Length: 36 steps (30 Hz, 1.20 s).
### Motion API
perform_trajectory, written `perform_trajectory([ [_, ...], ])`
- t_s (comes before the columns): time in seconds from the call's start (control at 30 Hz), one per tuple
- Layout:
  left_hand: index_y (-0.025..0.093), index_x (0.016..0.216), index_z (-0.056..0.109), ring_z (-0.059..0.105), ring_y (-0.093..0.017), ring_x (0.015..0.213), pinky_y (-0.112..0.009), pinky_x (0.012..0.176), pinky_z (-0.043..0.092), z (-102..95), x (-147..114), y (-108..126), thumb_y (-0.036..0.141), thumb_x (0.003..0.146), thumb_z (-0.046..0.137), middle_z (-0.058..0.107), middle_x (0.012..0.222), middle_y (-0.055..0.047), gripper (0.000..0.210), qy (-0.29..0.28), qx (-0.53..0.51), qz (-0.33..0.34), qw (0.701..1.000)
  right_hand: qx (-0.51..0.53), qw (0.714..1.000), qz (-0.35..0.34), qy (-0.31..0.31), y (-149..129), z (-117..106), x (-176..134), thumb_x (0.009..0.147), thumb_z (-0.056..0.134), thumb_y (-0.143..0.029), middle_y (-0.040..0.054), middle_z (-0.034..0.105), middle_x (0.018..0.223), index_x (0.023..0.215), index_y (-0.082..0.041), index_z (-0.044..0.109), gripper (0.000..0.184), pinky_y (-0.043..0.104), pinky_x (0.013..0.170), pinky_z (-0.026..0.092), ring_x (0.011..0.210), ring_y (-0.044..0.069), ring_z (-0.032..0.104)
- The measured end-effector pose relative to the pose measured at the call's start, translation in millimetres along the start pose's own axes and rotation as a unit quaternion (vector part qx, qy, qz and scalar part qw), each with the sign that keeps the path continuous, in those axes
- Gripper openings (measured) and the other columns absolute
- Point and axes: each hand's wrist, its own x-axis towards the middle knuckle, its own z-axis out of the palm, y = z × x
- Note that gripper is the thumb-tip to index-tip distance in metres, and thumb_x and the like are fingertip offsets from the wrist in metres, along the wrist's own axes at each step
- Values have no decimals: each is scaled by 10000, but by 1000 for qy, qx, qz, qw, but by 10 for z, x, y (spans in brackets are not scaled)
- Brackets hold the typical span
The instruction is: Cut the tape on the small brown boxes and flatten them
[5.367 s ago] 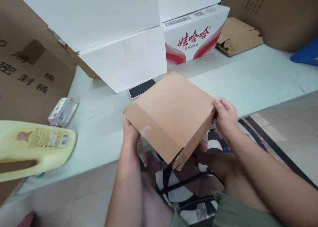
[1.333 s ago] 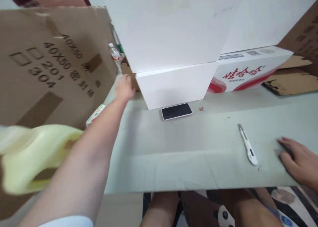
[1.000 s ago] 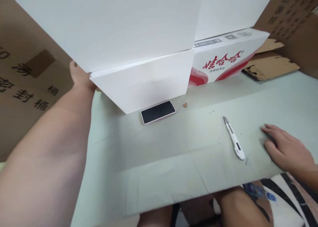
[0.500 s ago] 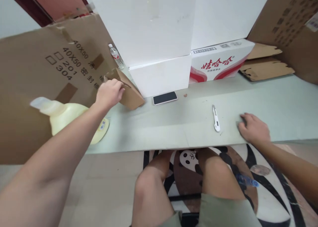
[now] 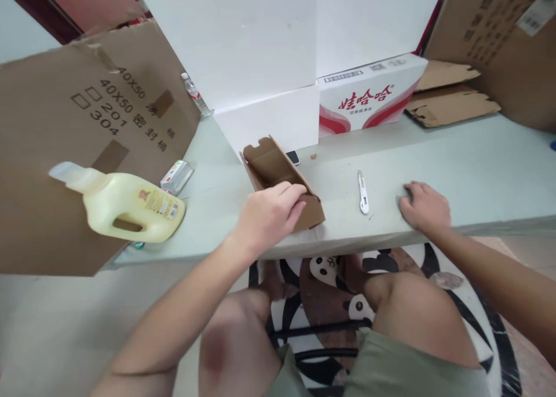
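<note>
My left hand [image 5: 270, 214] is closed on the near rim of a small brown cardboard box [image 5: 310, 212]. The box is open at the top, its far end has notched edges, and it sits tilted above or on the table near the front edge. Part of its near side is hidden by my fingers. My right hand [image 5: 425, 206] rests on the tabletop with its thumb apart from the fingers and nothing in it. Between the two hands lies a white utility knife [image 5: 363, 192]. Behind the box a phone [image 5: 293, 157] is mostly covered.
On the left, a pale yellow jug [image 5: 130, 197] leans by a large cardboard panel [image 5: 87, 148], with a small white-and-green pack [image 5: 177, 177] beside it. A water bottle [image 5: 194, 93] stands farther back. White boxes [image 5: 269, 116], a red-and-white carton [image 5: 369, 104] and flattened cardboard [image 5: 452, 107] line the back.
My left hand has carried the cardboard box from the left panel rightward and nearer, in front of the phone. The small pack beside the jug is now uncovered. My right hand stays on the table.
</note>
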Motion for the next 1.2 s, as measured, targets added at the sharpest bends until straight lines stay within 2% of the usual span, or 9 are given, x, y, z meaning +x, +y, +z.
perform_trajectory([
  [0.1, 173, 1055, 655, 695, -181, 811, -307, 710, 546, 12, -47, -22, 230, 944, 565, 731, 908, -52, 154, 88, -94, 22, 991, -3, 1000, 15, 27, 78, 131, 48, 930, 413, -296, 224, 590, 1431, 1293, -96, 626, 466, 486, 1061, 430, 1303, 379, 565],
  [0.23, 203, 1096, 688, 643, -250, 1160, -424, 1022, 500, 168, -200, -548, 341, 958, 563, 695, 1195, -108, 231, 225, -115, -59, 966, 32, 994, -40, 91, 244, 270, 101, 898, 510, -313, 214, 659, 1314, 1192, -165, 683, 372, 486, 977, 487, 1175, 384, 636],
  [0.4, 253, 1253, 659, 400, -281, 1473, -464, 1197, 335, 706, 14, -1422, 670, 928, 499, 489, 1538, -78, 552, 248, -296, -257, 886, 16, 996, -22, 79, 232, 270, 85, 897, 485, -301, 213, 651, 1335, 1220, -149, 678, 406, 482, 1018, 493, 1197, 374, 630],
  [0.5, 258, 1231, 645, 396, -256, 1479, -434, 1198, 323, 955, 395, -1598, 666, 954, 426, 573, 1457, -67, 539, 254, -418, -281, 825, -12, 998, -3, 60, 147, 255, 83, 891, 443, -289, 223, 628, 1368, 1266, -104, 651, 467, 511, 1055, 484, 1240, 371, 609],
  [0.63, 216, 976, 691, 621, -271, 1162, -427, 1067, 442, 1030, 659, -1449, 671, 914, 521, 707, 1122, -82, 490, 172, -497, -236, 817, -44, 998, -1, 32, 36, 160, 97, 897, 413, -278, 218, 619, 1385, 1249, -108, 644, 454, 549, 1118, 426, 1302, 362, 572],
  [0.77, 209, 817, 637, 624, -231, 881, -366, 832, 507, 947, 393, -1199, 704, 871, 574, 637, 840, -47, 502, 181, -530, -276, 781, 39, 984, -98, 143, -282, -115, -84, 925, 441, -339, 166, 659, 1309, 1159, -198, 645, 341, 680, 1173, 270, 1359, 386, 523],
  [0.93, 203, 756, 594, 541, -172, 715, -289, 675, 432, 719, 2, -892, 665, 833, 639, 556, 741, -14, 470, 247, -554, -357, 711, 412, 848, -282, 177, -1074, -361, -547, 934, 499, -427, 116, 604, 1329, 1270, -285, 567, 371, 564, 1098, 463, 1323, 329, 560],
  [1.07, 203, 761, 609, 516, -144, 679, -259, 642, 409, 606, -175, -680, 406, 767, 720, 557, 707, 14, 231, 291, -547, -384, 685, 495, 833, -192, 156, -1607, -273, -639, 883, 646, -277, 83, 632, 1249, 1206, -296, 566, 333, 517, 1042, 519, 1240, 281, 613],
  [1.2, 212, 839, 667, 610, -172, 787, -295, 735, 480, 620, -356, -589, 405, 778, 663, 665, 831, -15, 202, 341, -535, -374, 677, 592, 798, -71, 84, -1708, -139, -585, 882, 677, -319, 40, 698, 1095, 1205, -316, 536, 353, 433, 841, 599, 984, 233, 711],
])
